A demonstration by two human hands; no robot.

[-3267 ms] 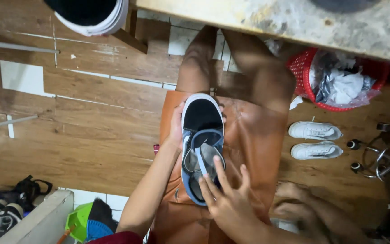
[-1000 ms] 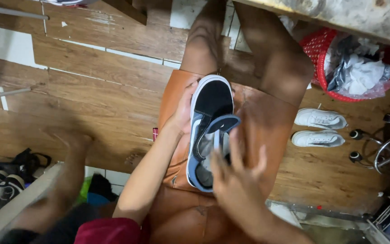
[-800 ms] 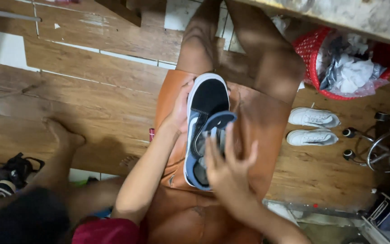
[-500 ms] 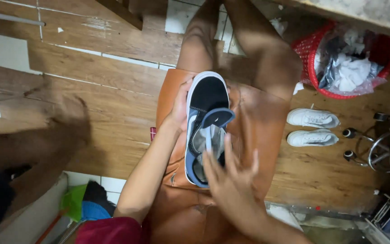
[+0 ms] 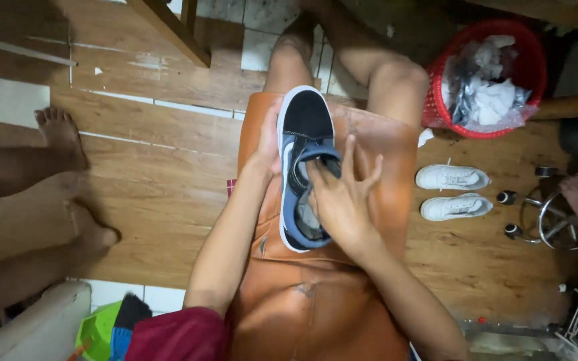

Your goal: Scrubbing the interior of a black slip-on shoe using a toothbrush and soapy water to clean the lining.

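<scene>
A blue and black sneaker with a white sole (image 5: pixel 304 127) lies toe away from me on an orange-brown leather apron (image 5: pixel 316 301) across my lap. My left hand (image 5: pixel 267 144) grips the sneaker's left side near the toe. Over the shoe's opening rests my right hand (image 5: pixel 340 197), fingers spread, with the fingertips pressed into the tongue area. The inside of the shoe is mostly hidden by that hand.
A red basket (image 5: pixel 484 77) lined with plastic and crumpled paper stands at the upper right. A pair of white sneakers (image 5: pixel 453 190) lies on the wooden floor to the right. Another person's bare legs and feet (image 5: pixel 55 200) are at the left. A chair base (image 5: pixel 550 217) is at far right.
My right hand has slid forward onto the shoe's opening. Another person's bare legs have come into view at the left. My left hand keeps its grip on the sneaker.
</scene>
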